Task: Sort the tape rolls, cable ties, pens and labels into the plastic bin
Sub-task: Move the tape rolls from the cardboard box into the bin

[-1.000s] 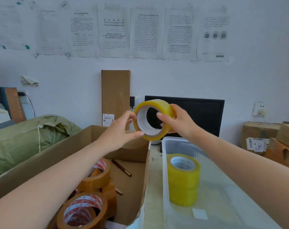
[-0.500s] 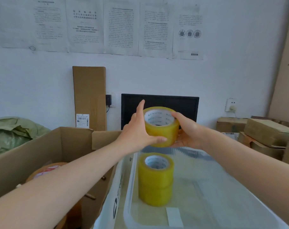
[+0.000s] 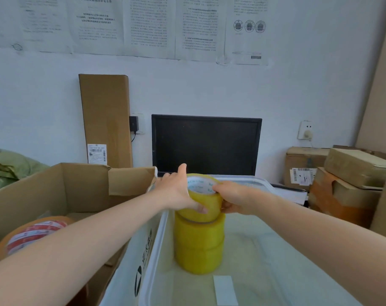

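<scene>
A yellow tape roll (image 3: pixel 206 200) sits slightly tilted on top of a stack of yellow tape rolls (image 3: pixel 198 244) inside the clear plastic bin (image 3: pixel 160 246). My left hand (image 3: pixel 176 191) holds its left side, thumb on the front and fingers behind. From the right, my right hand (image 3: pixel 234 196) grips it with fingers over the rim. A brown tape roll with red and white print (image 3: pixel 31 235) lies in the cardboard box (image 3: pixel 62 191) at left, partly hidden by my left forearm.
A white label (image 3: pixel 225 289) lies on the bin floor. A black monitor (image 3: pixel 206 144) stands behind the bin. A tall flat carton (image 3: pixel 106 115) leans on the wall. Taped cardboard boxes (image 3: pixel 346 184) are stacked at right, a green sack (image 3: pixel 9 166) at left.
Both hands brought the yellow roll from upright in front of me, turned it flat, and lowered it onto the stack in the bin. The view swung right toward the bin.
</scene>
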